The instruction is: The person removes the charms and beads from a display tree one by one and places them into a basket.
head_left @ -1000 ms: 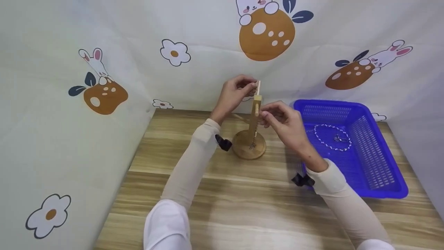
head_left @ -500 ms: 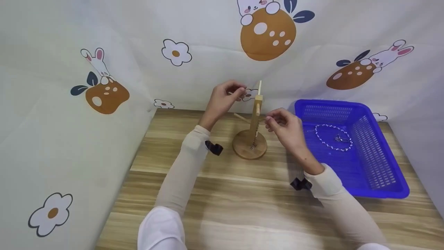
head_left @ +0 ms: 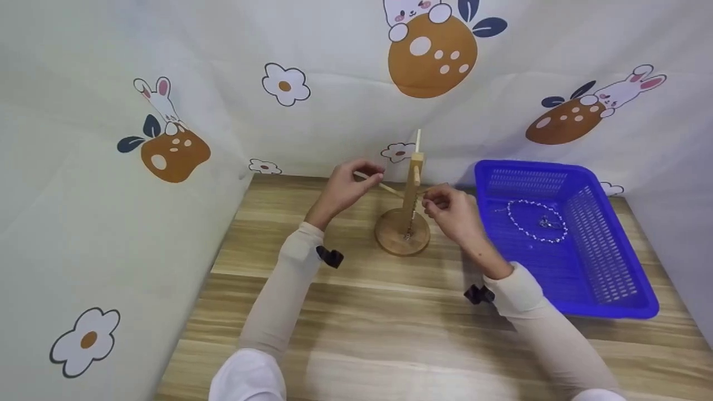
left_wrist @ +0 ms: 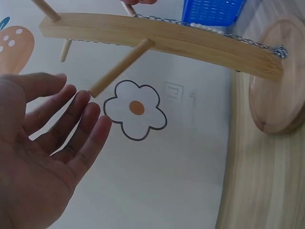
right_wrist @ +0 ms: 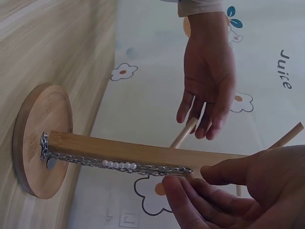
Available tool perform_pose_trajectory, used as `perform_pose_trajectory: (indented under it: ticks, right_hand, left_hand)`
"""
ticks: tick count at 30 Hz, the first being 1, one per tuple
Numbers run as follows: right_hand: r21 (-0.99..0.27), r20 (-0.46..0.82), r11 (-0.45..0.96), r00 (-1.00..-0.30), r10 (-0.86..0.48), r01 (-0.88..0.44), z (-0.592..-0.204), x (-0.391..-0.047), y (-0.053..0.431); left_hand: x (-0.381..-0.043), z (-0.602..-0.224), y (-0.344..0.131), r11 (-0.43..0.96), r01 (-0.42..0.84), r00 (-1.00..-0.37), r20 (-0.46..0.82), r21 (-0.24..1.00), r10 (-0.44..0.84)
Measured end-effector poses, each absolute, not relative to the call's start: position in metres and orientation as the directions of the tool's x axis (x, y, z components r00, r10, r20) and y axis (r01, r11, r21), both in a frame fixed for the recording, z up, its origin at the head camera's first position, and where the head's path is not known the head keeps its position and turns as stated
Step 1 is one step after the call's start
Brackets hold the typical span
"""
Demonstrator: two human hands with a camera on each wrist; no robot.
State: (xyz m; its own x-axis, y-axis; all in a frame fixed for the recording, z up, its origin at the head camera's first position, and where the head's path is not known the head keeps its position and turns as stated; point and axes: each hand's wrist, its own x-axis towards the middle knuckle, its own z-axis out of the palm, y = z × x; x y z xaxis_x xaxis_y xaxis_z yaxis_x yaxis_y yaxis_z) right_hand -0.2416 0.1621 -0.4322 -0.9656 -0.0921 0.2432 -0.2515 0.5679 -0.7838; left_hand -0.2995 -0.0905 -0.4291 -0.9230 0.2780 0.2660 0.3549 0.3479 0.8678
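Observation:
A wooden jewellery stand with a round base and several pegs stands upright on the table. Along its post hangs a silver chain necklace with a few white beads, its lower end near the base. My left hand is beside the stand, its fingertips at the end of a left peg; the fingers are loosely bent and grip nothing. My right hand is at the other side, thumb and fingers slightly apart around the necklace's upper end. Those fingers partly hide the peg there, so contact is unclear.
A blue plastic basket stands on the right of the wood-grain table, holding a beaded necklace with a small silver piece beside it. A printed cloth rises close behind the stand.
My left hand has moved from the upper peg down and left to the lower left peg. My right hand drew back a little from the stand, then came lower and close again.

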Motion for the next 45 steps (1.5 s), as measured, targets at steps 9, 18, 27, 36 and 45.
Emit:
perform_pose_trajectory:
  ticks: [9, 18, 27, 36, 45]
  right_hand:
    - [-0.717, 0.244, 0.651, -0.964, -0.103, -0.251, -0.438, -0.246, 0.158]
    - [-0.779, 0.181, 0.595, -0.980, -0.087, -0.197, -0.445, -0.253, 0.155]
    - [-0.874, 0.127, 0.463, -0.989, -0.072, -0.146, -0.451, -0.259, 0.153]
    - [-0.922, 0.081, 0.375, -0.996, -0.049, -0.093, -0.455, -0.261, 0.151]
    - [-0.960, 0.057, 0.275, -0.998, -0.013, -0.058, -0.455, -0.262, 0.150]
  left_hand:
    - [-0.293, -0.445, -0.092, 0.332, 0.345, -0.916, 0.238, 0.878, 0.324]
    - [-0.290, -0.450, -0.089, 0.273, 0.324, -0.919, 0.233, 0.906, 0.317]
    - [-0.291, -0.451, -0.087, 0.240, 0.312, -0.923, 0.233, 0.919, 0.306]
    - [-0.293, -0.454, -0.089, 0.234, 0.301, -0.928, 0.227, 0.924, 0.297]
    - [-0.294, -0.456, -0.089, 0.199, 0.288, -0.929, 0.223, 0.937, 0.295]
